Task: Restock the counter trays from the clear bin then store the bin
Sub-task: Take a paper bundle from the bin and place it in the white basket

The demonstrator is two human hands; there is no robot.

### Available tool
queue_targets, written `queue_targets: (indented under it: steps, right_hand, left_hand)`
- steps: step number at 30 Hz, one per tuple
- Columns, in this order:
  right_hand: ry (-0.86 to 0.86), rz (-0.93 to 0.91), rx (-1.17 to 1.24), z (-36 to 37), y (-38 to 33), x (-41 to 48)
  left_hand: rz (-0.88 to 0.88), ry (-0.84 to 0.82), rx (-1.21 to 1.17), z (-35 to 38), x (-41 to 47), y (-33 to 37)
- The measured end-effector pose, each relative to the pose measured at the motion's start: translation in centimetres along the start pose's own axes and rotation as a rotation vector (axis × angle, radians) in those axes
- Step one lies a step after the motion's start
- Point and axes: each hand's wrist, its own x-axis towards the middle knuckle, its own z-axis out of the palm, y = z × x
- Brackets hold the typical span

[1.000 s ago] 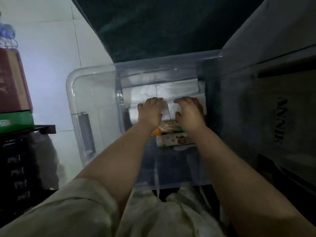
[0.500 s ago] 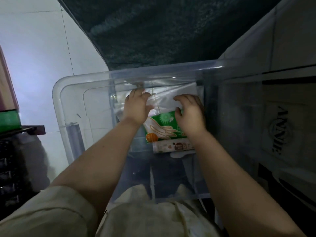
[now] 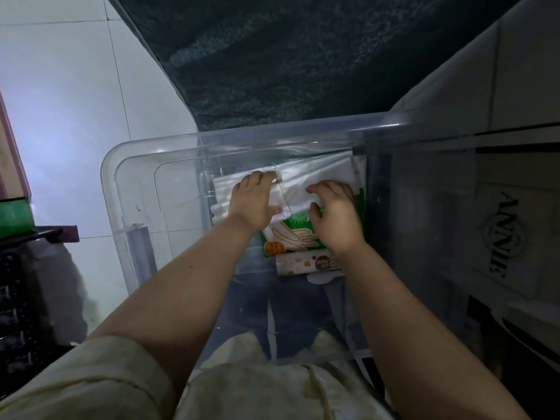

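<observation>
A clear plastic bin (image 3: 142, 189) stands in front of me, and both my arms reach down into it. A bundle of white plastic bags (image 3: 315, 177), tied with a thin rubber band, lies at the bin's far end. My left hand (image 3: 253, 200) grips the bundle's left side and my right hand (image 3: 335, 212) grips its right side. Under the bundle lies a green packet with a glove picture (image 3: 291, 237). A white patterned packet (image 3: 306, 263) lies just nearer to me, partly under my right wrist.
A dark mat (image 3: 288, 56) lies on the white tiled floor (image 3: 66, 101) beyond the bin. A dark cabinet front with a logo (image 3: 500, 234) runs along the right. At the left stand a green box (image 3: 13, 216) and a dark crate rack (image 3: 18, 313).
The bundle of white bags has come up off the packets in both hands, baring the green glove packet. My left hand shifted left along the bundle. My view dipped closer to the bin.
</observation>
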Motion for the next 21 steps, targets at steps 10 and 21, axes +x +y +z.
queue_targets:
  steps: [10, 21]
  right_hand:
    - [0.028, 0.018, 0.018, 0.6, -0.6, -0.4]
    - [0.058, -0.115, 0.059, -4.1, -1.3, -4.8]
  left_hand:
    - [-0.086, -0.035, 0.190, -0.5, 0.8, 1.2]
    - [-0.053, -0.021, 0.176, -2.8, -4.6, 5.6]
